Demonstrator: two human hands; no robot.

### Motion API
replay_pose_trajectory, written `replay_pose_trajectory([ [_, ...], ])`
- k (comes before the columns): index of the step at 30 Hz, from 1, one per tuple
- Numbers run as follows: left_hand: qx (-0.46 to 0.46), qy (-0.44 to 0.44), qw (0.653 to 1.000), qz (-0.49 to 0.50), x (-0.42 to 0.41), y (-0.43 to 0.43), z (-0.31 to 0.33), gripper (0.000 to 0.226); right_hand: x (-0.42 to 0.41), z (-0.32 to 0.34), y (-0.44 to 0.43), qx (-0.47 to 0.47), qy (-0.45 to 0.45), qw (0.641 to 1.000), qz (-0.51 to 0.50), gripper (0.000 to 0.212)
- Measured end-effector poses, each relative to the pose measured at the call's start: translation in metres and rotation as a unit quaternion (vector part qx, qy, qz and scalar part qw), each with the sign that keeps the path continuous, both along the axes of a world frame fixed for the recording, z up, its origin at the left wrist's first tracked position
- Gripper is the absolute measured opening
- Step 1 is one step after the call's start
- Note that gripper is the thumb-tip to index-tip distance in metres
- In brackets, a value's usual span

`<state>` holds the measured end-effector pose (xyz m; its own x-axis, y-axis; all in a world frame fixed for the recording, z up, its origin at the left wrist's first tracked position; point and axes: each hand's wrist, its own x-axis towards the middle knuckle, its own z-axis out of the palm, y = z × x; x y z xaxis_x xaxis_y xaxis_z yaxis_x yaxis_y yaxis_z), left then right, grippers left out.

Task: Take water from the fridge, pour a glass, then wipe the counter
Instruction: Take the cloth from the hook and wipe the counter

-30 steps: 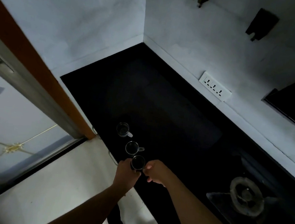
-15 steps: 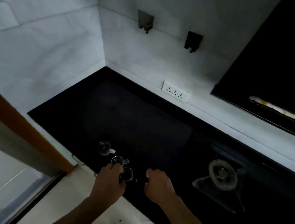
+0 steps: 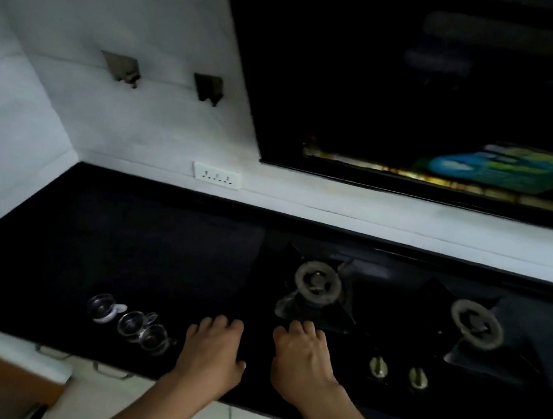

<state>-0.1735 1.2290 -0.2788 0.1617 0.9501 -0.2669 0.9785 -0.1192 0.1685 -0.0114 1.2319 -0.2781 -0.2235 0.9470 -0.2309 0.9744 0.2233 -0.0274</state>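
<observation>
Three small clear glass cups with handles stand in a row on the black counter (image 3: 147,243) near its front edge: the left cup (image 3: 101,306), the middle cup (image 3: 131,323) and the right cup (image 3: 154,337). My left hand (image 3: 212,350) hovers just to the right of the right cup, fingers curled downward, holding nothing. My right hand (image 3: 302,360) hangs beside it, close to the stove's left burner (image 3: 316,283), fingers bent and empty. No water bottle or fridge is in view.
A two-burner gas stove with a right burner (image 3: 475,323) and two knobs (image 3: 378,367) fills the counter's right side. A dark chimney hood (image 3: 420,88) hangs above. A socket strip (image 3: 216,175) and two wall hooks (image 3: 122,67) sit on the white wall.
My view has swung right toward the stove. My left hand has let go of the right cup and moved right; my right hand has shifted right too.
</observation>
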Motion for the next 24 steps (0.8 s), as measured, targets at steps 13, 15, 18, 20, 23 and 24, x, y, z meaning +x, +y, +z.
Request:
replay_pose_trajectory([
  [13,0.021,0.011,0.986,-0.167,0.318,-0.052,0.027,0.044,0.32,0.021,-0.117,0.049,0.037,0.983,-0.173,0.034],
  [15,0.012,0.015,0.98,-0.198,0.363,-0.062,0.027,0.046,0.364,0.022,-0.136,0.049,0.041,0.975,-0.212,0.033],
  [18,0.007,0.017,0.971,-0.239,0.416,-0.069,0.028,0.044,0.416,0.021,-0.155,0.047,0.059,0.963,-0.26,0.033],
  [20,0.012,0.016,0.963,-0.268,0.448,-0.071,0.029,0.044,0.445,0.019,-0.164,0.05,0.076,0.953,-0.289,0.034],
  [23,0.017,0.009,0.952,-0.304,0.489,-0.065,0.029,0.044,0.479,0.016,-0.171,0.059,0.098,0.936,-0.333,0.03],
  [24,0.018,0.009,0.948,-0.317,0.505,-0.061,0.029,0.044,0.49,0.016,-0.173,0.061,0.1,0.931,-0.346,0.03],
])
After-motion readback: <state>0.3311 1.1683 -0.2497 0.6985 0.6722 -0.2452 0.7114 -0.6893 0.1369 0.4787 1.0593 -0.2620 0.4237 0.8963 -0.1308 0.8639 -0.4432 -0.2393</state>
